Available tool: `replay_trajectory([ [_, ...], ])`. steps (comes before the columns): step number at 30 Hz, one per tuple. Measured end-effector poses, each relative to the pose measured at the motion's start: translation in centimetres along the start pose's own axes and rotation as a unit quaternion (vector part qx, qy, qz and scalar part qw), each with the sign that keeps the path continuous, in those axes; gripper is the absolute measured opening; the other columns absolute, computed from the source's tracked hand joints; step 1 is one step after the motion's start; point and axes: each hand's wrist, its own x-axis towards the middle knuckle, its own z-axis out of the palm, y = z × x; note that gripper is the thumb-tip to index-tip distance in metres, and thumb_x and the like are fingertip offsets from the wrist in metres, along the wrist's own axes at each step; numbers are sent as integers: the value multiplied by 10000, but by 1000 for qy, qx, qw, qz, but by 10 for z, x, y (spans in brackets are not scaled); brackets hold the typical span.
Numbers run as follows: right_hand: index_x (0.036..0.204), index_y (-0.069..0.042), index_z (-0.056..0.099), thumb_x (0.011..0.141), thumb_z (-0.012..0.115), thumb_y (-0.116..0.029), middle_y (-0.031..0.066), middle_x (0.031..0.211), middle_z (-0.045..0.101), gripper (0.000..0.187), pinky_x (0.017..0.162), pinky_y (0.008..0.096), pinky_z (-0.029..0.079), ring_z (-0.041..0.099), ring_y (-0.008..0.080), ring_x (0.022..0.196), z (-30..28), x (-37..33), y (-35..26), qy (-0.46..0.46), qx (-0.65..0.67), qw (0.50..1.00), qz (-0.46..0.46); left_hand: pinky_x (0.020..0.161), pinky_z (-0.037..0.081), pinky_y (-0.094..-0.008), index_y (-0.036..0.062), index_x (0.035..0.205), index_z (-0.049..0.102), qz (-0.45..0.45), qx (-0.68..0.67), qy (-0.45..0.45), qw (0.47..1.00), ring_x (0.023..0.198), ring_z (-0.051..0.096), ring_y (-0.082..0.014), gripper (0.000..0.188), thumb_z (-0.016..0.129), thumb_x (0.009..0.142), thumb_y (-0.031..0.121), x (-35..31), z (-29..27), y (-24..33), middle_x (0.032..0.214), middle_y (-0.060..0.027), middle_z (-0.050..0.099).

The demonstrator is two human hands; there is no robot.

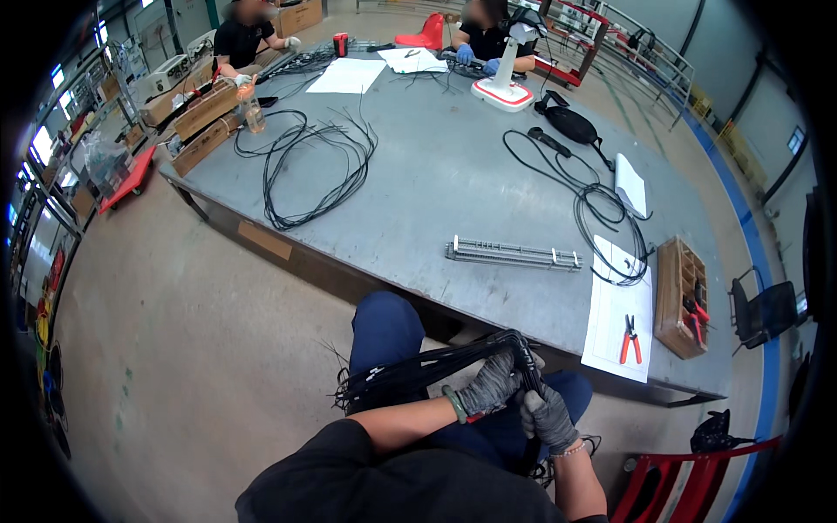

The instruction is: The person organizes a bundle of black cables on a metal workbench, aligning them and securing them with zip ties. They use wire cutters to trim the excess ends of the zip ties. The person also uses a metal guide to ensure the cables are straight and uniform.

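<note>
Head view: the gloved left hand (488, 386) and gloved right hand (551, 420) hold a bunch of black wires (436, 362). Fingers on both hands are wrapped around it, near its bent end. The bunch lies over the blue legs (386, 324), just in front of the grey tabletop (427, 183). On the tabletop, red-handled pliers (631, 338) lie on white paper (603, 344) beside a wooden box (670, 324). A loop of black cable (305, 218) sits farther left.

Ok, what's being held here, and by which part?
A bundle of black cables, held near its bend: the gloved left hand grips it just below the bend, the gloved right hand farther down. Some fingers are hidden.
</note>
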Motion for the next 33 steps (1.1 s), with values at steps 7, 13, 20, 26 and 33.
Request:
replay_trajectory([
  [7,843,-35,577,944,556,-401,-12,531,492,380,397,232,366,465,75,420,18,-1,8,145,-137,970,-141,914,490,-399,20,1252,544,4,349,11,937,1057,601,-280,374,582,907,159,-18,2,1,1184,-146,605],
  [13,970,-30,639,942,551,-343,128,779,656,326,654,335,488,648,241,730,11,10,4,211,-235,934,-165,716,494,-368,15,917,612,99,481,41,870,752,614,-250,252,429,989,172,-42,20,62,775,-111,615],
  [20,1157,-53,501,813,650,-148,212,962,646,387,730,454,520,642,391,870,1,25,12,261,-376,862,-221,763,526,-355,19,1077,613,-52,473,-59,877,883,646,-278,205,520,941,141,-1,42,76,962,-153,644],
  [26,1042,-68,548,770,679,-207,178,885,635,333,682,444,509,634,374,807,-1,28,9,246,-413,834,-273,578,511,-305,9,941,626,10,392,-19,920,587,618,-198,295,522,976,282,-10,50,71,723,-72,649],
  [33,928,-67,599,944,534,-283,210,710,617,226,614,456,496,625,408,720,1,47,16,289,-325,877,-205,735,525,-252,44,1124,603,-199,28,201,959,849,613,-106,379,535,973,384,-24,17,11,943,-47,635],
])
